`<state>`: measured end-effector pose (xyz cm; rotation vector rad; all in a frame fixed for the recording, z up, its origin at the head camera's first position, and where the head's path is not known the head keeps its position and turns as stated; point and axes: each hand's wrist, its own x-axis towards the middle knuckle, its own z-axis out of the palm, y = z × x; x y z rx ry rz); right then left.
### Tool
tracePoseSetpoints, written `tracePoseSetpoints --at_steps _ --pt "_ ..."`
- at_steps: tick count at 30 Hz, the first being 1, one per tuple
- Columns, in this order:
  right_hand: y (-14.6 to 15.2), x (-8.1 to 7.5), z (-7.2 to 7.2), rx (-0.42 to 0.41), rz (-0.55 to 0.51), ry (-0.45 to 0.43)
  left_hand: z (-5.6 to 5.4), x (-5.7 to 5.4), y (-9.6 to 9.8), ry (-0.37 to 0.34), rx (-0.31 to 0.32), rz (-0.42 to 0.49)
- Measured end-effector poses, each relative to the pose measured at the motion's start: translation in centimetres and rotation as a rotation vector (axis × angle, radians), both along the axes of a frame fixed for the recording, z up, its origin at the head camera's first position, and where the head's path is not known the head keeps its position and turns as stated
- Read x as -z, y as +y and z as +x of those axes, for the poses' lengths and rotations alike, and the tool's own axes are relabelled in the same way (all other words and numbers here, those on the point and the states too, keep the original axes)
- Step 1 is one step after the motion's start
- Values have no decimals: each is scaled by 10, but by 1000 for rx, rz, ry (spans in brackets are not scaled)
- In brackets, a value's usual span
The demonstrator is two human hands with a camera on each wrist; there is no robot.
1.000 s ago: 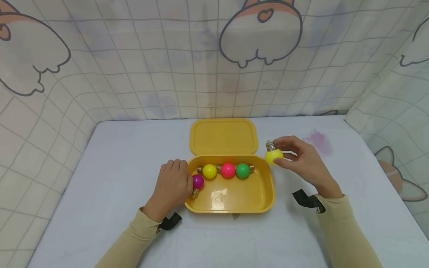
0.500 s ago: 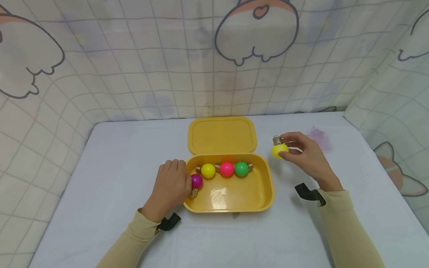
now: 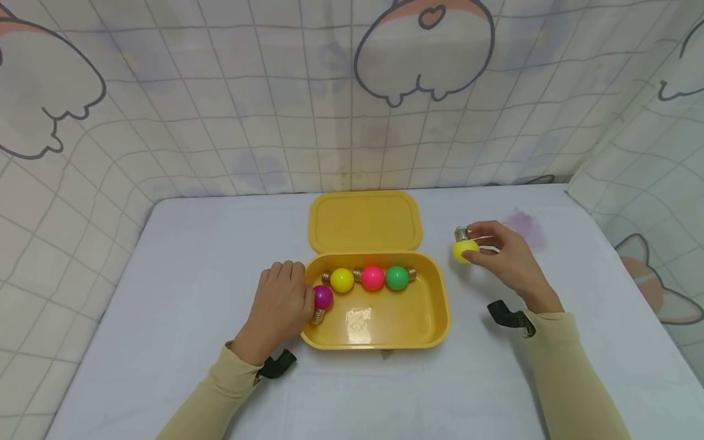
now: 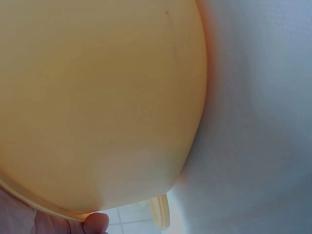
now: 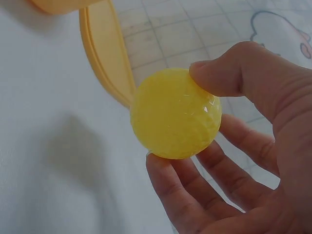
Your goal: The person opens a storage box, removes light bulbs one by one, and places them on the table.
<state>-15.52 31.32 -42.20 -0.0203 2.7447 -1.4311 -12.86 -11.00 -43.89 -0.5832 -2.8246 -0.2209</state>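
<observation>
My right hand (image 3: 508,256) pinches a yellow light bulb (image 3: 464,250) between thumb and fingertips, metal base up, above the table to the right of the yellow box (image 3: 396,333). Its round yellow globe (image 5: 170,114) fills the grip in the right wrist view. At the box's left end my left hand (image 3: 279,305) grips the rim, and its fingertips (image 4: 96,223) show over that edge in the left wrist view. Inside the box lie a purple bulb (image 3: 323,298), partly hidden by the left hand, another yellow bulb (image 3: 342,280), a pink bulb (image 3: 373,278) and a green bulb (image 3: 397,278).
Behind the box its yellow lid (image 3: 365,221) lies folded back flat, joined along the rear edge. A white cloth covers the table (image 3: 192,256), with a purple stain (image 3: 525,230) at the back right. A patterned curtain (image 3: 264,98) hangs behind.
My right hand has carried the yellow bulb rightward, away from the box's right rim. The left hand and the bulbs in the box stay where they were.
</observation>
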Motion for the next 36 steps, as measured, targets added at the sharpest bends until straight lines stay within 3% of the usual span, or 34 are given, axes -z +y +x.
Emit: tracePoseSetpoints --at_steps 21,36 --pt "11 15 -5 -22 121 -90 -1 1 0 5 3 14" --pt "13 10 -1 -77 206 -138 -1 0 0 -27 0 12"
